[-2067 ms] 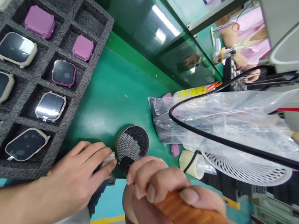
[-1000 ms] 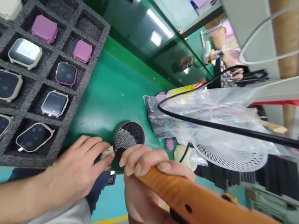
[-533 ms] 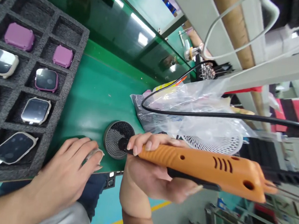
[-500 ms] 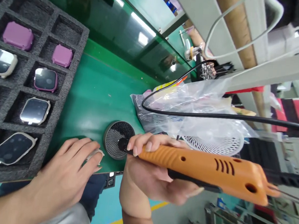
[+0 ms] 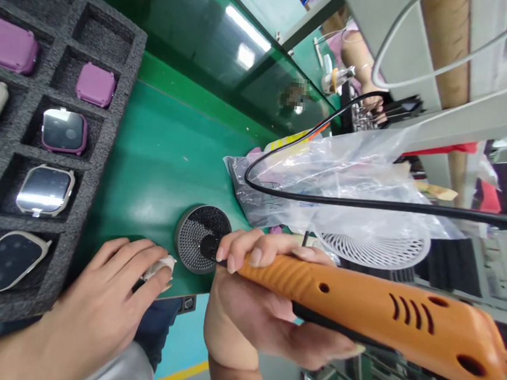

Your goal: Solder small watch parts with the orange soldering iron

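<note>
My right hand [image 5: 253,307] is closed around the ribbed handle of an orange electric screwdriver [image 5: 358,306]. Its black nose points down over a round dish [image 5: 190,243] with a grid of tiny holes and dark bits along one side; the tip itself is hidden. On the green mat left of the dish, my left hand [image 5: 110,281] pinches a small off-white piece [image 5: 162,266], mostly covered by the fingers; it may be a watch case. Further left lies a black foam tray [image 5: 88,194] holding white-framed watches [image 5: 46,190], a purple-framed watch [image 5: 65,130] and purple cases [image 5: 95,84].
Clear plastic bags [image 5: 346,174] lie beyond the dish, near a white round fan grille [image 5: 372,246]. A black cable [image 5: 388,206] crosses over them. Behind a dark glossy panel [image 5: 245,66], another person's arm [image 5: 360,58] shows. The mat's front edge runs just below the dish.
The foam tray has shifted left in view and the bags slightly right, as the camera moved. The screwdriver's rear end sits lower and further right. Both hands keep their grips.
</note>
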A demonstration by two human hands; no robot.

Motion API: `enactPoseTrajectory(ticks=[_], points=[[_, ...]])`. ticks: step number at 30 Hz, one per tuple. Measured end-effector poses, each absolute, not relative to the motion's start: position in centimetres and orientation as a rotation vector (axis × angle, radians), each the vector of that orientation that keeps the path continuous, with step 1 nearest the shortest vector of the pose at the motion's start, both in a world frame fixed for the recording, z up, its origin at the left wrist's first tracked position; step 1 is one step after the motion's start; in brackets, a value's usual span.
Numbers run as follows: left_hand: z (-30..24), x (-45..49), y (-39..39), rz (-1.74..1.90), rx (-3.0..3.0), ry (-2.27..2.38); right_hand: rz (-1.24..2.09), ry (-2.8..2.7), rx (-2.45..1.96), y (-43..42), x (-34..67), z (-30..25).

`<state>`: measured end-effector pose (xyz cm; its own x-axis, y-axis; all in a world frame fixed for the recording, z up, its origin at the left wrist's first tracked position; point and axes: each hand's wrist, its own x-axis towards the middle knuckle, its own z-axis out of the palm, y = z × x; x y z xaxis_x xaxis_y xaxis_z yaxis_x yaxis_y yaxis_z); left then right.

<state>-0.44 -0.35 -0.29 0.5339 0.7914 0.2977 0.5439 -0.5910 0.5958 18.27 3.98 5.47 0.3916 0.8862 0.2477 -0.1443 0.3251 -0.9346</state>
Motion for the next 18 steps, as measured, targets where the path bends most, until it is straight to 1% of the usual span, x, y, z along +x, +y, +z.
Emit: enactPoseTrajectory(ticks=[3,7,10,15,18], points=[[-0.3,-0.6,-0.4,0.752,2.344,1.072,0.825,-0.961,-1.037,3.6,18.7,6.1],[-0.3,-0.7,-0.5,0.777,2.325,1.054,0.969,-1.115,-1.117,3.5,19.6,6.9],[-0.3,-0.6,-0.6,0.755,2.324,1.065,1.015,-1.155,-1.116,3.8,19.8,6.9],[-0.3,-0.4,-0.5,0.758,2.319,1.08,1.017,-1.189,-1.077,3.0,19.0,5.7],[-0.3,-0.3,-0.4,0.749,2.31,1.084,0.96,-1.174,-0.962,1.9,18.4,4.9]])
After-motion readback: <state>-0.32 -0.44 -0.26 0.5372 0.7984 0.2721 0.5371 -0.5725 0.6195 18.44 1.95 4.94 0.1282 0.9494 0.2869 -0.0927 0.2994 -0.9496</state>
